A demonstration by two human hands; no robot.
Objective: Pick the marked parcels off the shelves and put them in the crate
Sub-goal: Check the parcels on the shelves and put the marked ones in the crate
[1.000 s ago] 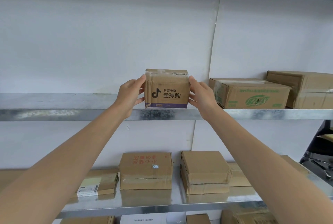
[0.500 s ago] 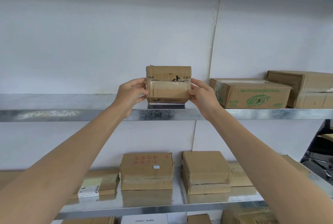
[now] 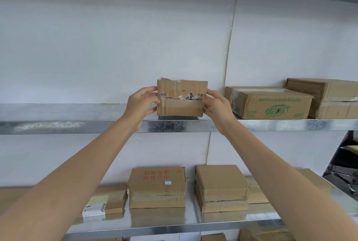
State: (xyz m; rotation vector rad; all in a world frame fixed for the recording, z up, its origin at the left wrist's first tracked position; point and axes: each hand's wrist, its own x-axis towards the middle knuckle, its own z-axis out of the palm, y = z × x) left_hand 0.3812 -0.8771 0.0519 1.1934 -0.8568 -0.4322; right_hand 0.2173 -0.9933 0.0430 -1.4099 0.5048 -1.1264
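A small brown cardboard parcel [image 3: 182,98] with clear tape across its face is held just above the upper metal shelf [image 3: 77,125]. My left hand [image 3: 142,103] grips its left side and my right hand [image 3: 218,105] grips its right side, fingers curled round the edges. The taped face is turned toward me; its printed logo side is hidden. On the lower shelf a carton with red print [image 3: 157,187] carries a small white dotted sticker [image 3: 168,182]. No crate is in view.
Two larger cartons [image 3: 269,103] [image 3: 327,97] stand on the upper shelf to the right. The lower shelf [image 3: 174,223] holds a flat parcel with a label [image 3: 104,201] and a stacked box [image 3: 221,188]. More boxes show below. A white wall backs the shelves.
Both hands have tipped the parcel over: its logo face first turned downward, and now the taped face points toward me, with the parcel lifted slightly off the shelf.
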